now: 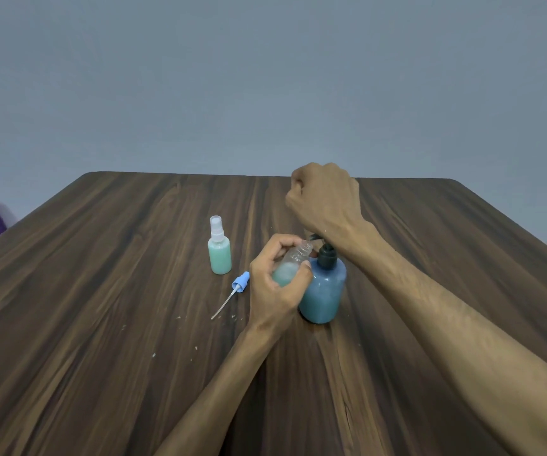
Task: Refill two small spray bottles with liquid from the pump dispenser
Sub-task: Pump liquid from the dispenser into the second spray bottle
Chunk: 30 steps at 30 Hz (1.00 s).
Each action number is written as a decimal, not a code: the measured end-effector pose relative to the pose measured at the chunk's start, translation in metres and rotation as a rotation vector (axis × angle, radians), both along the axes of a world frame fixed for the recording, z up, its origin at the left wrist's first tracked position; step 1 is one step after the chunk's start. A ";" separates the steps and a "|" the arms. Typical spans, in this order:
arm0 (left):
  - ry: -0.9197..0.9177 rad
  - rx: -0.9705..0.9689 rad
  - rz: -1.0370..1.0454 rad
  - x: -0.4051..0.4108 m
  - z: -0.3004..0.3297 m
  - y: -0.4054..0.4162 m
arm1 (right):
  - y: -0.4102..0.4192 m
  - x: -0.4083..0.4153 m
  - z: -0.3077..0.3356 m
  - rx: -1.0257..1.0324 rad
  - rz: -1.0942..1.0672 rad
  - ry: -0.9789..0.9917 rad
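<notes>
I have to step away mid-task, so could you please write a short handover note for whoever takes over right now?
Left hand: grips the open small bottle, tilted, its mouth at the pump spout; it looks partly filled.
Right hand: curled into a fist over the pump dispenser, wrist near the pump head; contact is hidden.
Done: the other spray bottle stands filled and capped on the table.
Left: finish filling, then screw on the blue sprayer top lying beside it.

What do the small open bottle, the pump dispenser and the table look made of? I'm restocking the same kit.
Small open bottle: clear, glossy plastic, seemingly; pale liquid shows through. Pump dispenser: translucent bluish plastic body, dark opaque pump collar. Table: dark wood grain, smooth; could be laminate or veneer.
</notes>
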<state>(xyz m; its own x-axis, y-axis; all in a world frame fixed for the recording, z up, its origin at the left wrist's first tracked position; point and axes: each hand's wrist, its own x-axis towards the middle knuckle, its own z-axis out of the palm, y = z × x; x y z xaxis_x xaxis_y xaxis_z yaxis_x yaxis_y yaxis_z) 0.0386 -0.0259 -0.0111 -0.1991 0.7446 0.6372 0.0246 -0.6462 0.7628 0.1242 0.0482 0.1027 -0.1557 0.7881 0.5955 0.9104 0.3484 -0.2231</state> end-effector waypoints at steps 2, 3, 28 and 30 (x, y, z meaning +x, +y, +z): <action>0.007 0.002 0.001 0.001 0.000 0.001 | 0.001 0.001 -0.001 0.002 -0.014 -0.002; 0.006 0.000 -0.004 0.001 0.000 0.001 | -0.001 0.002 -0.005 -0.017 -0.020 -0.021; -0.007 0.002 -0.014 0.000 -0.002 0.003 | 0.000 0.001 0.001 0.003 -0.013 -0.003; -0.013 -0.001 -0.036 0.001 -0.001 0.002 | -0.002 0.001 -0.006 -0.035 -0.026 -0.043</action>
